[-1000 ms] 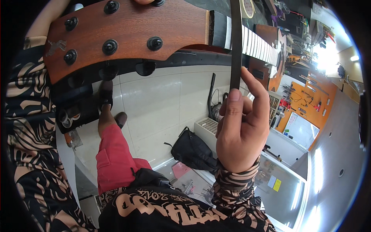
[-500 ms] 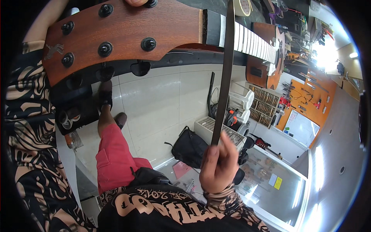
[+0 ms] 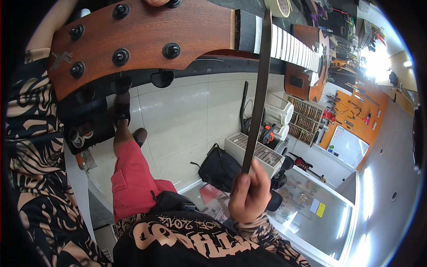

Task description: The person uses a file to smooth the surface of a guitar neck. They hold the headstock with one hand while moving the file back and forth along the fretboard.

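My right hand (image 3: 250, 196) is closed around the near end of a long, dark, flat file (image 3: 258, 102). The file crosses the acoustic guitar's neck, beside the nut end of the fretboard (image 3: 289, 46); it looks to lie on the fret edge there, though exact contact is hard to tell. Across the upper left stretches the brown wooden headstock (image 3: 147, 33), with black tuner posts and no strings on them. Only a fingertip of my left hand (image 3: 156, 2) shows, lapped over the headstock's far edge; its other fingers are hidden.
The guitar body (image 3: 304, 84) lies at the right end of the neck. A tape roll (image 3: 281, 8) sits beyond the neck. Below are a black backpack (image 3: 218, 167), a white tray box (image 3: 253, 151) and white stools (image 3: 280, 113). Tools hang on an orange board (image 3: 356, 113).
My right hand has drawn the file slightly toward me and a little left, so its far tip now sits lower. The guitar and my left fingertip stay almost in place.
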The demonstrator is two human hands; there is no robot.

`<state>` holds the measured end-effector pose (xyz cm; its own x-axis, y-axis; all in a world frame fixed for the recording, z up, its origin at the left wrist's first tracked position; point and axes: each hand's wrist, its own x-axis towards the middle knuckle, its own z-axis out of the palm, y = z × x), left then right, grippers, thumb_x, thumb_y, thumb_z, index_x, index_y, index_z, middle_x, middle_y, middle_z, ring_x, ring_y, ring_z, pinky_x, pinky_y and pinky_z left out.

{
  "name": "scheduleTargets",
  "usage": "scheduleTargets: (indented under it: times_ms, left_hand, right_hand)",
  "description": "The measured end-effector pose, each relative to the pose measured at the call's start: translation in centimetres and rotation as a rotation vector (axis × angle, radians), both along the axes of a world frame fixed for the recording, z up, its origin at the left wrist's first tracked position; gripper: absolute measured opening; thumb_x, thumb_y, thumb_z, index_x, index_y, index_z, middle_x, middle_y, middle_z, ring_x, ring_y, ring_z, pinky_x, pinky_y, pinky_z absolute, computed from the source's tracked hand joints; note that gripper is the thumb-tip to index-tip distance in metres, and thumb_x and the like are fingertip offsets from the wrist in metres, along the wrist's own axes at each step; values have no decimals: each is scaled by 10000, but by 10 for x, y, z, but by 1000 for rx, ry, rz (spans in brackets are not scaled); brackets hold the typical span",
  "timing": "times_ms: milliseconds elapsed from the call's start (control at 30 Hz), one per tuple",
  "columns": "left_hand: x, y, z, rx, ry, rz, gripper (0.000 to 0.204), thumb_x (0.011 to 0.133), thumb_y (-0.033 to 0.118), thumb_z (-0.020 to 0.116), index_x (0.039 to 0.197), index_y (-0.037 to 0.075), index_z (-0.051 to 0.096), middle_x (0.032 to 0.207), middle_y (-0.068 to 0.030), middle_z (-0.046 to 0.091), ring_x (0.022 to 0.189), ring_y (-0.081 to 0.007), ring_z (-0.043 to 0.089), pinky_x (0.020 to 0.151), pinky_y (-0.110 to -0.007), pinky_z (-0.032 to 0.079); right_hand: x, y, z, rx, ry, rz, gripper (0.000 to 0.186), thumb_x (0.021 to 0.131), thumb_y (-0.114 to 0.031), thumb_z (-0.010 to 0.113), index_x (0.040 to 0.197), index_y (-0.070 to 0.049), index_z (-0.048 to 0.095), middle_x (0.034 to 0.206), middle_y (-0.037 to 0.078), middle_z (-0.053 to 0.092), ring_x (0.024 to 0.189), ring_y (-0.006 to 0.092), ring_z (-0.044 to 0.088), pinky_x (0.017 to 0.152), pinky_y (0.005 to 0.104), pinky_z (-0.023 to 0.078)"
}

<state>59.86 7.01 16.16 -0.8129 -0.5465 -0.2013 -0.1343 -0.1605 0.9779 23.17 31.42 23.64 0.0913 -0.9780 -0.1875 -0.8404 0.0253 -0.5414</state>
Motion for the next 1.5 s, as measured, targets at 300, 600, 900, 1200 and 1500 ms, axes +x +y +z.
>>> scheduleTargets:
  times_ms: [300,600,900,1200,1500]
  left_hand:
    - [2,-8,-10,120,50,-46,503,749,6,821,1191,-120,615,1075,-221,697,957,-220,690,853,-290,554]
    - [-2,-8,-10,75,58,-41,511,739,20,828,1185,-117,620,1063,-214,698,944,-215,688,841,-287,549]
    - [-11,-12,-8,51,54,-53,519,728,34,835,1179,-113,626,1051,-207,699,932,-209,686,828,-284,544]
    - [-16,-12,-10,42,40,-52,527,717,48,843,1173,-110,631,1039,-200,701,920,-204,684,815,-281,539]
    - [-17,-14,-12,40,44,-51,535,706,62,850,1167,-107,637,1026,-193,702,907,-198,681,802,-278,535]
  right_hand:
    - [46,-83,-13,-111,39,176,378,1026,-112,478,1379,1,407,648,14,559,505,24,451,458,176,339]
    - [63,-107,-1,-161,-131,66,368,1029,-184,504,1357,-20,466,699,24,592,497,12,458,416,162,323]
    - [-7,-4,3,-144,-11,27,344,933,6,581,1274,44,560,725,77,661,602,83,612,558,215,487]
    - [-24,30,-5,-154,-3,68,313,874,64,620,1186,63,599,744,152,682,625,201,673,592,259,517]
    - [-22,30,-7,-140,28,52,324,855,81,623,1177,47,611,742,149,681,618,217,669,575,274,512]
